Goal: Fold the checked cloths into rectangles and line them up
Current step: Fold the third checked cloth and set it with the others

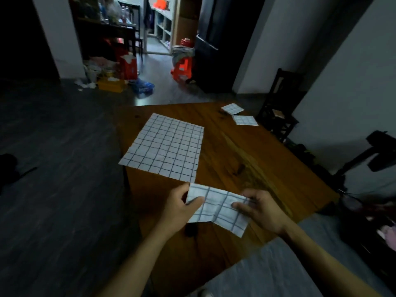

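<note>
**Checked cloths on wooden table: holdings, hazards, markings**

Landmark: the wooden table (246, 168). Entries run largest to smallest.

1. Unfolded checked cloth (165, 146). Lies flat near the table's left edge; its near-left corner appears to overhang that edge. Risk, as judged: a brush from a forearm could drag it off the table, since nothing weighs it down.

2. Part-folded checked cloth (218, 209). Held just above the table's near end. The left hand (182, 207) pinches its left end between thumb and curled fingers; the right hand (260, 209) grips its right end, thumb on top. Its lower edge is stepped, so the layers look misaligned. Risk, as judged: creasing now would fix a crooked rectangle; the limp fabric may also slip or spring open if either pinch loosens.

3. Two folded checked cloths (232, 108) and (245, 120). At the table's far right corner, close together, set at differing angles. Risk, as judged: the row stays ragged unless these are squared.

Markings: no brand, label or writing is legible on any cloth or on the table; the lighting is dim.
</note>
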`<state>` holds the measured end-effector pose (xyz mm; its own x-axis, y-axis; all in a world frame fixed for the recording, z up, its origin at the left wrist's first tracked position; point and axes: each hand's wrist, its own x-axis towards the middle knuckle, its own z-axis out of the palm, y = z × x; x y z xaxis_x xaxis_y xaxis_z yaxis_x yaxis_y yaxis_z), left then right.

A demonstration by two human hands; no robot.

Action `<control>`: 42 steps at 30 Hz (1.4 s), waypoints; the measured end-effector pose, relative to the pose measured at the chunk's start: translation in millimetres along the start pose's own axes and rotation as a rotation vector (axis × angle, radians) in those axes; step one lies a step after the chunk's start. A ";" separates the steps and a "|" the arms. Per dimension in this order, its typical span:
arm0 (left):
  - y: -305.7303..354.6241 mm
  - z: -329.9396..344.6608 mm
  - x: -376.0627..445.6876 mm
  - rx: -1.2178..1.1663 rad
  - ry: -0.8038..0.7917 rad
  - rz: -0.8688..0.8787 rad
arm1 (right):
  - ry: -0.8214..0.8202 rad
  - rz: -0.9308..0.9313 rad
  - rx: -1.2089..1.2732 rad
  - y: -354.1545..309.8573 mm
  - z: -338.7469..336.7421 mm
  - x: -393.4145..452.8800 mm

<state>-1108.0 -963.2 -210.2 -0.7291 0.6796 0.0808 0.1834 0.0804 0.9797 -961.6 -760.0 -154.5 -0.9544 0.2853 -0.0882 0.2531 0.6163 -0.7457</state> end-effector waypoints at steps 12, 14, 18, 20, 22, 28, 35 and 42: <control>54.7 120.2 22.5 0.008 -0.141 0.044 | 0.407 0.016 0.258 80.6 -78.5 -93.6; 61.4 154.1 30.0 0.038 -0.183 0.016 | 0.454 0.021 0.262 101.8 -97.8 -112.7; 78.8 238.0 38.6 0.091 -0.251 0.015 | 0.571 0.034 0.250 154.8 -140.1 -156.0; 88.6 294.0 37.4 0.121 -0.281 0.022 | 0.609 0.065 0.242 186.0 -168.2 -188.4; 97.6 344.4 35.6 0.156 -0.323 0.039 | 0.651 0.087 0.229 214.0 -194.1 -219.5; 113.2 456.1 35.6 0.238 -0.451 0.099 | 0.742 0.180 0.195 284.1 -246.1 -294.5; 136.7 533.8 72.5 0.348 -0.546 0.308 | 0.845 0.256 0.154 332.4 -293.6 -321.2; 147.1 609.8 150.3 0.379 -0.625 0.538 | 0.802 0.345 0.014 374.3 -358.9 -307.3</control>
<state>-788.5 -404.6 -165.7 -0.0114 0.9576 0.2879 0.6809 -0.2035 0.7036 -516.7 -353.5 -169.5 -0.4237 0.8883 0.1772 0.5005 0.3926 -0.7716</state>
